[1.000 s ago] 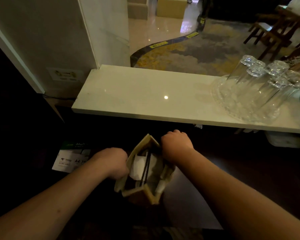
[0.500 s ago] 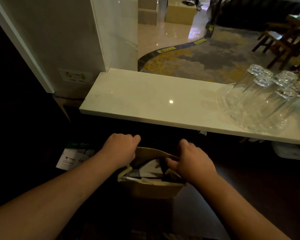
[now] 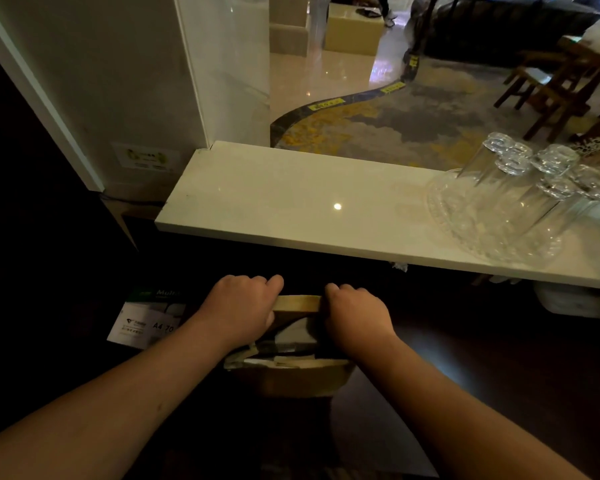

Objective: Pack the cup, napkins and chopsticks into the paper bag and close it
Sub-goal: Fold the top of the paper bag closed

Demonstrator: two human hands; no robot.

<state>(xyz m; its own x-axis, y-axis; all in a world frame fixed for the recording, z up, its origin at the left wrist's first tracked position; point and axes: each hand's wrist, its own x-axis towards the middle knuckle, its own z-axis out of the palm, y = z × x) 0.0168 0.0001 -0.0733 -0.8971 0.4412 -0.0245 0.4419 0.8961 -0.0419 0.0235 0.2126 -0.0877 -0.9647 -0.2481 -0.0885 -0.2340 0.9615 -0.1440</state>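
A brown paper bag point(image 3: 291, 379) stands on the dark counter just below the white ledge. My left hand point(image 3: 239, 310) grips the far rim of the bag at its left corner. My right hand point(image 3: 355, 317) grips the same far rim at the right corner. Between my hands the bag's mouth gapes, and a white napkin point(image 3: 297, 336) shows inside. Dark shapes lie beside the napkin; I cannot tell the cup or the chopsticks apart in the gloom.
A white marble ledge point(image 3: 291, 202) runs across above the bag. Several upturned drinking glasses on a clear tray point(image 3: 513, 206) stand at its right end. A pack of A4 paper point(image 3: 146, 320) lies left of the bag. A grey sheet point(image 3: 374, 434) lies under the bag.
The bag was turned so its wide side faces me. Both hands shifted from the sides of the mouth to the far rim, and the view moved closer.
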